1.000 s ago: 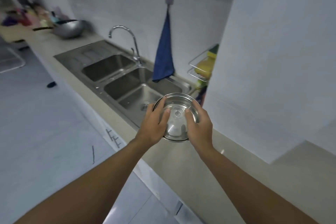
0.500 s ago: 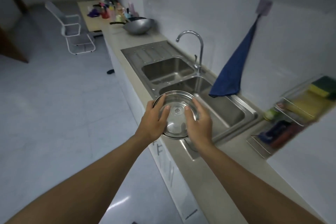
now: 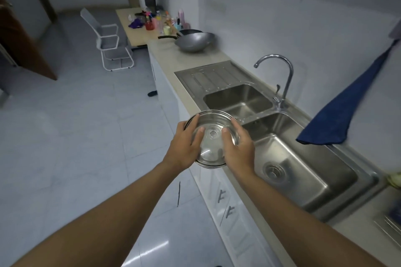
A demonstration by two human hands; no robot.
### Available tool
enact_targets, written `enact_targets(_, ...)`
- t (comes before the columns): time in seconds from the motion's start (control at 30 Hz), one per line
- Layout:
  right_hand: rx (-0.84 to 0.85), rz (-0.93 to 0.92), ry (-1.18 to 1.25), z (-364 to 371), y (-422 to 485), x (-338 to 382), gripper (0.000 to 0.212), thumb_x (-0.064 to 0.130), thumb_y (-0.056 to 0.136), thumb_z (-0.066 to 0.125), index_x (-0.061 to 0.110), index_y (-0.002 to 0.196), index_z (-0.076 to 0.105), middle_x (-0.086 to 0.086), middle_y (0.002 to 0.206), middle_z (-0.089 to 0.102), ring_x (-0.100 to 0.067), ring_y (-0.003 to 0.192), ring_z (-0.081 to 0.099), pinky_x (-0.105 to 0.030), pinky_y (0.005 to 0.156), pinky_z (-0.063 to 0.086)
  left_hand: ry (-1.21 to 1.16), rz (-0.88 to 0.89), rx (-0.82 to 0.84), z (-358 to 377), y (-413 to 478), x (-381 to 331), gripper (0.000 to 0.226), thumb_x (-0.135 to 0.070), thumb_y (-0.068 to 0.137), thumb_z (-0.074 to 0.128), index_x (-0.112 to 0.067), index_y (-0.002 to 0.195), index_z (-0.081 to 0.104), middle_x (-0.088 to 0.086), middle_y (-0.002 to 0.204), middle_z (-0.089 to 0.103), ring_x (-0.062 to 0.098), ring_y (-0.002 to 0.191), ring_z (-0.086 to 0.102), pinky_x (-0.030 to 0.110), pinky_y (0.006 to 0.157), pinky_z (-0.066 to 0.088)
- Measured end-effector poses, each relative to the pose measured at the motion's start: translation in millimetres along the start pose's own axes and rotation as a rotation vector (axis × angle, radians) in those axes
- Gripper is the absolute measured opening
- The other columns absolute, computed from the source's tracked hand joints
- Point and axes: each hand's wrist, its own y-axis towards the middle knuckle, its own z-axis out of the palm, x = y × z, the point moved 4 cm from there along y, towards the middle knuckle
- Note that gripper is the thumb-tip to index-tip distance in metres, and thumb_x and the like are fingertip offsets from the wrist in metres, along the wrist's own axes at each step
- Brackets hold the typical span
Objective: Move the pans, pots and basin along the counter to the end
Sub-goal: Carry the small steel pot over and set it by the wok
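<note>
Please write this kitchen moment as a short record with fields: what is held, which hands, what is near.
held object: round stainless steel vessel, over the front edge of the beige counter
left hand: grips its left rim, thumb inside
right hand: grips its right rim, thumb inside
beside it: double steel sink with curved chrome tap
far along counter: grey round wok
wall: dark blue cloth hanging
</note>
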Motion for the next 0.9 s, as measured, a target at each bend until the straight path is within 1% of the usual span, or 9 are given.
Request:
enact_targets(0.1, 0.020, -0.017, -0.005, 33.0, 26.9, -0.3, 0.045, 0.040, 0.094, 0.061, 0.035, 0.138, 0.056, 0.013, 0.135, 0.058, -0.005, 0.125, 0.054, -0.032, 0.106, 0.046, -0.006, 0.003, -0.020, -15.4, 28.8, 20.5, 0.041, -0.057, 0.100, 0.029, -0.057, 0.141, 0.025, -0.014, 0.129, 0.037, -0.022, 0.105, 0.038, 0.010, 0.086, 0.030)
enact_targets(0.13, 0.028, -0.017, -0.004, 44.8, 37.6, -0.8, 0.044, 0.040, 0.094, 0.060, 0.035, 0.138, 0.056, 0.012, 0.135, 0.058, -0.006, 0.125, 0.054, -0.033, 0.106, 0.046, -0.006, -0.003, -0.026, -20.2, 39.7, 27.4, 0.042, -0.057, 0.100, 0.029, -0.057, 0.141, 0.025, -0.015, 0.128, 0.037, -0.023, 0.104, 0.038, 0.010, 0.085, 0.030)
enact_targets(0.2, 0.047, -0.016, 0.003, 69.4, 61.4, -2.2, 0.044, 0.038, 0.095, 0.060, 0.034, 0.138, 0.056, 0.011, 0.133, 0.058, -0.007, 0.124, 0.054, -0.036, 0.106, 0.047, -0.008, -0.026, -0.041, -29.6, 63.2, 42.9, 0.044, -0.057, 0.099, 0.029, -0.056, 0.143, 0.026, -0.013, 0.130, 0.038, -0.014, 0.104, 0.044, 0.013, 0.088, 0.033)
enact_targets(0.27, 0.070, -0.017, 0.021, 95.1, 87.3, -3.4, 0.044, 0.037, 0.095, 0.061, 0.033, 0.139, 0.056, 0.010, 0.136, 0.058, -0.007, 0.125, 0.054, -0.037, 0.107, 0.046, -0.011, -0.048, -0.061, -39.2, 90.3, 60.3, 0.045, -0.056, 0.100, 0.031, -0.054, 0.145, 0.026, -0.011, 0.131, 0.039, -0.006, 0.105, 0.044, 0.019, 0.094, 0.034)
enact_targets(0.37, 0.096, -0.020, 0.034, 132.0, 127.2, -4.9, 0.045, 0.037, 0.095, 0.061, 0.032, 0.139, 0.056, 0.010, 0.138, 0.057, -0.007, 0.126, 0.053, -0.037, 0.108, 0.046, -0.001, -0.070, -0.082, -53.2, 133.1, 84.5, 0.047, -0.054, 0.101, 0.032, -0.050, 0.147, 0.027, -0.009, 0.132, 0.040, -0.011, 0.108, 0.041, 0.021, 0.097, 0.033)
enact_targets(0.43, 0.113, -0.014, 0.021, 153.7, 152.9, -5.3, 0.045, 0.038, 0.095, 0.061, 0.034, 0.139, 0.056, 0.011, 0.136, 0.057, -0.005, 0.125, 0.053, -0.035, 0.107, 0.046, 0.012, -0.100, -0.085, -61.3, 159.7, 98.0, 0.047, -0.053, 0.101, 0.033, -0.049, 0.148, 0.027, -0.009, 0.133, 0.040, -0.006, 0.109, 0.043, 0.021, 0.097, 0.034)
enact_targets(0.57, 0.167, -0.008, 0.029, 195.3, 201.5, -6.6, 0.044, 0.039, 0.095, 0.060, 0.035, 0.138, 0.056, 0.016, 0.126, 0.057, -0.003, 0.120, 0.054, -0.031, 0.103, 0.047, 0.022, -0.114, -0.121, -74.5, 206.7, 122.1, 0.046, -0.052, 0.102, 0.032, -0.049, 0.148, 0.027, -0.009, 0.132, 0.039, -0.009, 0.108, 0.041, 0.018, 0.095, 0.032)
enact_targets(0.7, 0.189, -0.004, 0.018, 230.1, 237.6, -10.9, 0.044, 0.041, 0.095, 0.059, 0.035, 0.139, 0.056, 0.018, 0.125, 0.056, 0.002, 0.117, 0.052, -0.024, 0.100, 0.043, 0.040, -0.140, -0.136, -86.3, 246.0, 146.1, 0.047, -0.051, 0.102, 0.033, -0.046, 0.149, 0.029, -0.008, 0.132, 0.040, 0.000, 0.111, 0.042, 0.019, 0.096, 0.032)
enact_targets(0.9, 0.193, -0.004, -0.001, 293.0, 295.1, -12.3, 0.043, 0.040, 0.095, 0.059, 0.034, 0.138, 0.056, 0.016, 0.131, 0.057, 0.003, 0.119, 0.050, -0.015, 0.096, 0.039, 0.043, -0.152, -0.123, -106.8, 316.1, 193.9, 0.050, -0.052, 0.102, 0.033, -0.040, 0.151, 0.030, -0.004, 0.136, 0.041, 0.002, 0.112, 0.043, 0.023, 0.096, 0.035)
